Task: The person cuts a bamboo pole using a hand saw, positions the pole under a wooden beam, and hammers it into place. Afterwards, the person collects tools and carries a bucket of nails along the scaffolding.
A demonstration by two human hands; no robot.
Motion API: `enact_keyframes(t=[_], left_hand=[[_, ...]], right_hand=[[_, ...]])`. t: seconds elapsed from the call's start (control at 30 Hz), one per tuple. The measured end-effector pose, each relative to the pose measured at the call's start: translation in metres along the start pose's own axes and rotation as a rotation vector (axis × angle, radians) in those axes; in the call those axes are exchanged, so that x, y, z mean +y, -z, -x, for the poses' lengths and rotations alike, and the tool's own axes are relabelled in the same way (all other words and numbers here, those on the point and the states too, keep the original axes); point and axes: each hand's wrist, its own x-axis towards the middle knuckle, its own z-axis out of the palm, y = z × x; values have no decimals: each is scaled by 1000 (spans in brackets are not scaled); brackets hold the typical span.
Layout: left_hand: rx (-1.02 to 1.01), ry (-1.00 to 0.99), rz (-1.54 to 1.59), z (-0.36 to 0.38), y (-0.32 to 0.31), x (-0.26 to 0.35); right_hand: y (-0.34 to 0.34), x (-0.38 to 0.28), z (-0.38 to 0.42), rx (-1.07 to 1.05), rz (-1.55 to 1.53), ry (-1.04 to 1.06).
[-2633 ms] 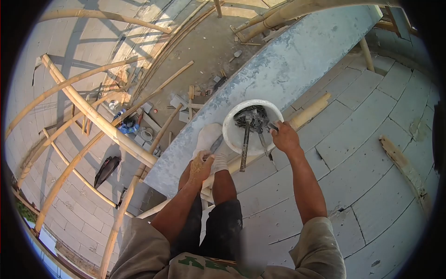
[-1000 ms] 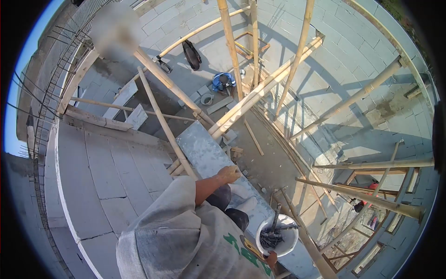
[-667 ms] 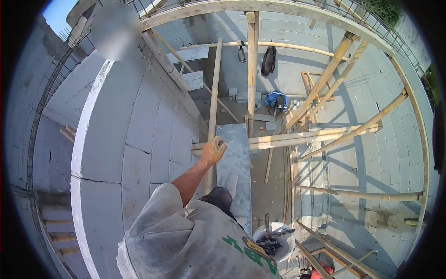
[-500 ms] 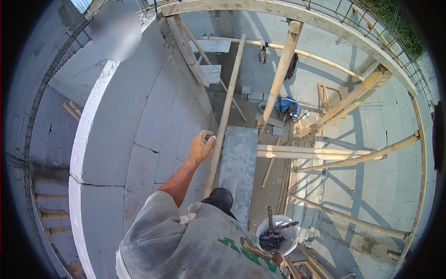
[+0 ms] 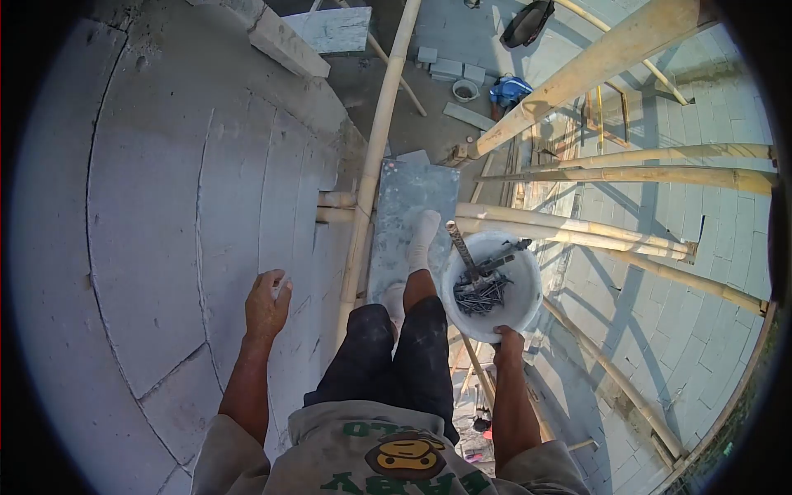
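My right hand [image 5: 509,340] grips the near rim of a white bucket [image 5: 530,285], held out over the drop on the right. Inside the bucket lie many dark nails [image 5: 483,297] and a hammer-like tool [image 5: 466,252], whose long handle sticks up past the rim. My left hand [image 5: 268,301] is beside the grey block wall [image 5: 165,247], fingers curled in, with a small pale patch between thumb and forefinger; I cannot tell whether it holds anything. Under my feet is a narrow grey plank [image 5: 417,194]. One sock-covered foot [image 5: 425,235] is forward on it.
A bamboo pole [image 5: 384,115] rises along the plank's left edge. More bamboo poles [image 5: 569,227] cross on the right, beside a thick timber post [image 5: 594,70]. Far below, a person in blue [image 5: 510,89] works near a basin [image 5: 465,90] and several blocks [image 5: 446,69].
My view has tilted down and my legs now show. My left hand has moved from beside the bamboo pole back to the wall. The bucket has come up and forward in my right hand.
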Motion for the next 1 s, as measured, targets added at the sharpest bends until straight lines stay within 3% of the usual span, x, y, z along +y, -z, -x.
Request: enact_keyframes(t=[0.1, 0.2, 0.37, 0.53, 0.7, 0.87, 1.0], left_hand=[[83, -167, -193, -42, -5, -8], [136, 14, -215, -76, -2, -19], [84, 130, -205, -75, 2, -9], [108, 262, -172, -81, -6, -3], [78, 306, -338, -85, -24, 4], [79, 365, 132, -162, -77, 72], [50, 92, 327, -265, -115, 136]], right_hand=[[-54, -31, -29, -12, 114, -31], [-119, -61, -58, -84, 144, -17], [-193, -124, -68, -146, 262, -41], [-221, -166, -92, -135, 563, -10], [-259, -192, -109, -151, 581, 159], [-304, -215, -119, -123, 633, 225], [-324, -212, -152, -185, 508, 206]])
